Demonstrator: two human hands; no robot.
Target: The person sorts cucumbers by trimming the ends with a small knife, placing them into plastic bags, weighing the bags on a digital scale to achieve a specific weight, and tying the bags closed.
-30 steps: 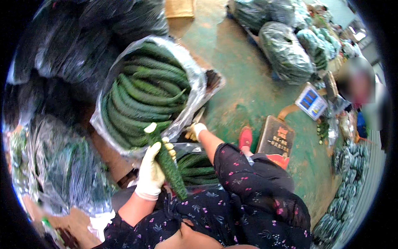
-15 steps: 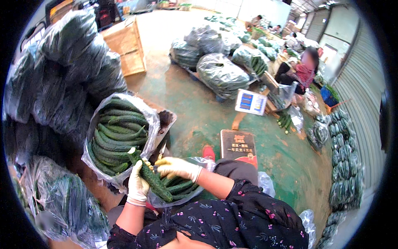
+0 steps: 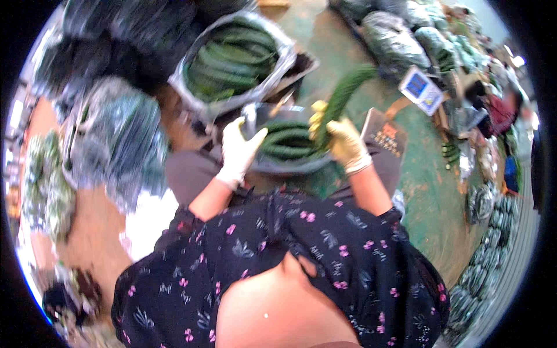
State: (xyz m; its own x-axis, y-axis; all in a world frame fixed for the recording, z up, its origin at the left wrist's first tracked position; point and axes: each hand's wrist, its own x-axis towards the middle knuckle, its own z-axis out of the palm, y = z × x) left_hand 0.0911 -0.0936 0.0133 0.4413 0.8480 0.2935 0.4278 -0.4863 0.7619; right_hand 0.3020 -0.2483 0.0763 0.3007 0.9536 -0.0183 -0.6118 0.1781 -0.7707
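My right hand, in a pale work glove, is closed round a long dark green cucumber that stands up and bends to the right at its top. My left hand, gloved too, is apart from it, thumb and fingers spread, holding nothing. It hovers at the left side of several cucumbers lying in a plastic-lined container between my knees. Farther off to the left, a larger container with a clear plastic liner is filled with cucumbers. Motion blurs the picture slightly.
A scale with a lit display and dark platform stands at my right. Large filled plastic bags are piled at the left, more bags at the far right. Packed bundles line the right wall. A person sits beyond the scale.
The cucumber has passed from my left hand to my right and now stands upright at the right. My left hand has opened. The view has tilted down and turned.
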